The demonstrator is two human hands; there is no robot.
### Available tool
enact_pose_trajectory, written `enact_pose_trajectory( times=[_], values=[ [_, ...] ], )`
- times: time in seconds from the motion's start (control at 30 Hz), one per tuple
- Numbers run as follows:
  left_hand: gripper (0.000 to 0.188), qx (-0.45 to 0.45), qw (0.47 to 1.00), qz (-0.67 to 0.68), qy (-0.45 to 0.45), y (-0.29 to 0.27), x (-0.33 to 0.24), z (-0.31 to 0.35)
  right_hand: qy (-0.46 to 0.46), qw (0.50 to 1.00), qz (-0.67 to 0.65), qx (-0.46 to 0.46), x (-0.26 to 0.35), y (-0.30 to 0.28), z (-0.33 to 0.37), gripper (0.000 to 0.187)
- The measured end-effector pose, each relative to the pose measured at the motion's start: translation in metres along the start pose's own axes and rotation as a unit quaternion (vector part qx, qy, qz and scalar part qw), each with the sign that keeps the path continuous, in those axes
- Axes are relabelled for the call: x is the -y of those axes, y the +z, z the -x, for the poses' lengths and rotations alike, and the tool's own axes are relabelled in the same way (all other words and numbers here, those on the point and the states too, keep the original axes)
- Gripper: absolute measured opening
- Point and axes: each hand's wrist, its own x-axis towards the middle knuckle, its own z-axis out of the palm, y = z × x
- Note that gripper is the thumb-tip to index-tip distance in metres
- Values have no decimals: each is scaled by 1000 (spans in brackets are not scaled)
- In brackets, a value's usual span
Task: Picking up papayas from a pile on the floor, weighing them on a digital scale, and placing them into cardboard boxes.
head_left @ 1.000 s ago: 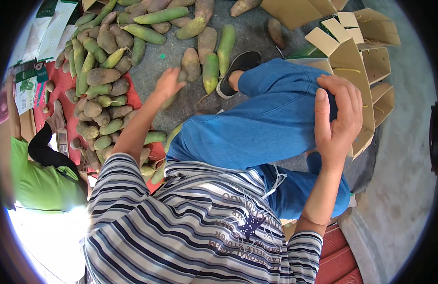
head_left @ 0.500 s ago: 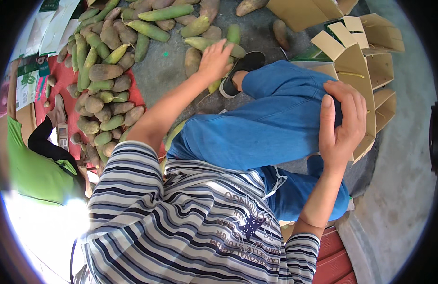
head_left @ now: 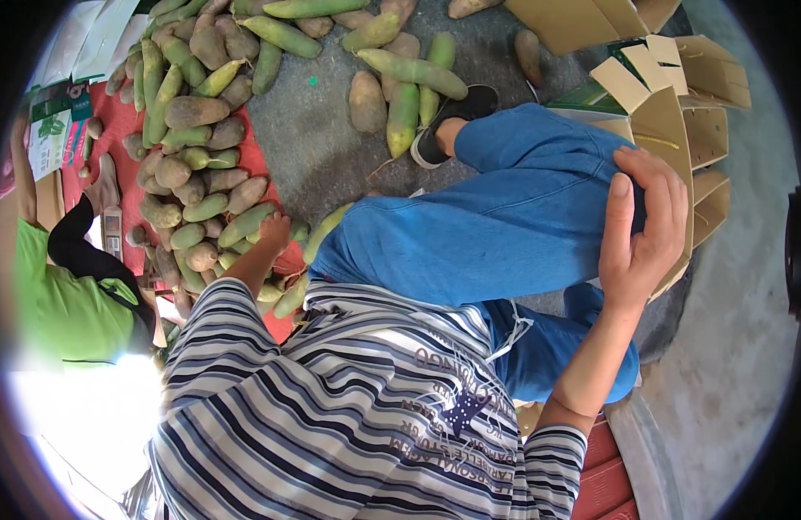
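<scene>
- While the left hand is resting at the right-hand end of a green radish, its fingers are partly hiding that end; whether the grip is grasping or merely touching, I cannot tell.
- The green radish is lying among brown-skinned roots, near the right edge of the red sheet, where the dark mat is meeting it.
- It is probably weighing solidly in the palm and behaving stiffly, not bending.
- Its smooth, rounded skin is possibly offering little friction, and a hard knock could be bruising or cracking it.
- The thick middle is seeming the surest place for holding; an end hold is likely leaving it tipping.
- The right hand is hanging beside the blue trousers, its grip released and visibly holding nothing.
</scene>
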Motion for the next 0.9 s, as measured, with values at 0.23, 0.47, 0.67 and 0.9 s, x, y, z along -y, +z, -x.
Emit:
enact_pose_trajectory(
  times=[0.23, 0.47, 0.67, 0.9],
  values=[
    [25, -57, 996, -65, 29, 28, 2, -26, -5, 1000, -5, -1, 0, 0, -3, 12],
    [51, -127, 963, 239, -11, -48, -17, -45, -3, 1000, 2, -8, 1, -1, -1, 11],
    [46, -350, 859, 372, -26, -199, -45, -77, 6, 1000, -4, -5, 0, -2, 0, 12],
    [58, -455, 834, 307, 53, -271, -60, -114, 10, 1000, 4, -7, -3, -4, 2, 12]
  ],
)
